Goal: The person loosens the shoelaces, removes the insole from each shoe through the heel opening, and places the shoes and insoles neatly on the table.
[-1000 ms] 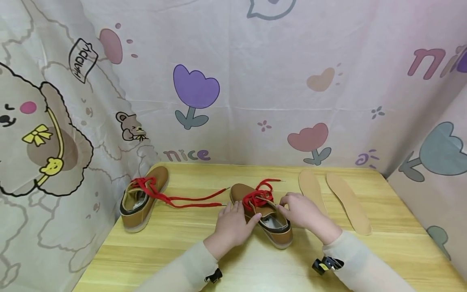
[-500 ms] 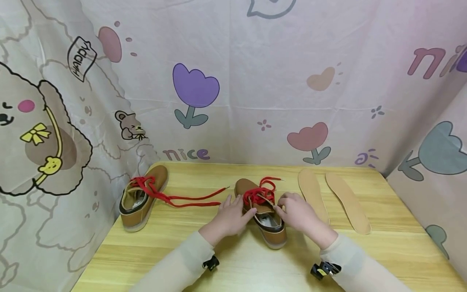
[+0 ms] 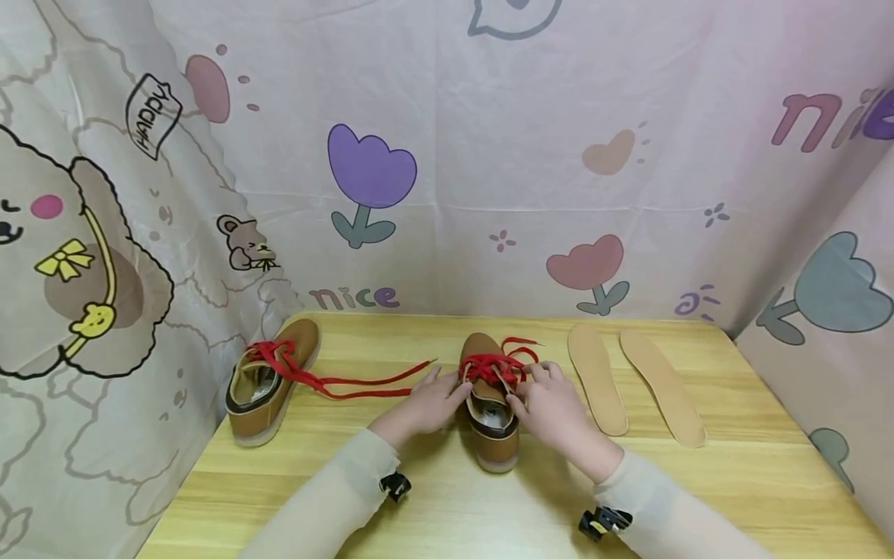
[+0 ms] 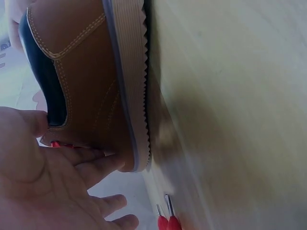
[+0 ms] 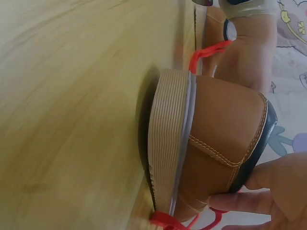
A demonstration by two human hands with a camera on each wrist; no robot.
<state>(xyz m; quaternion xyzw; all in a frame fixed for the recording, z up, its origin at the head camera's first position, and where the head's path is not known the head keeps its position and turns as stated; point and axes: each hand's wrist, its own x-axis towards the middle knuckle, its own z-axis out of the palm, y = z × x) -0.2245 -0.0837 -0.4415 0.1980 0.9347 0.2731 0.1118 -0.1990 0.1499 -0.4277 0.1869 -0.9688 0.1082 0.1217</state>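
Note:
A brown leather shoe (image 3: 497, 448) with red laces (image 3: 491, 363) stands on the table, its toe pointing to the back and its heel towards me. My left hand (image 3: 429, 401) grips its left side, the thumb at the opening's edge and fingers against the outer side in the left wrist view. On the opposite side, my right hand (image 3: 555, 405) pinches the edge of the lacing flap between thumb and fingers. In the right wrist view, the shoe's sole (image 5: 168, 129) rests flat on the wood. One lace end (image 3: 518, 340) trails behind the shoe to the right.
A matching shoe (image 3: 254, 421) stands at the left, its long red laces (image 3: 370, 381) stretched towards my left hand. Two tan insoles (image 3: 599, 380) lie side by side on the right of the wooden table (image 3: 754, 466). A printed curtain (image 3: 475, 116) hangs behind.
The shoe has turned from slanting leftwards to pointing straight back. Both hands have shifted left and kept their hold on its sides.

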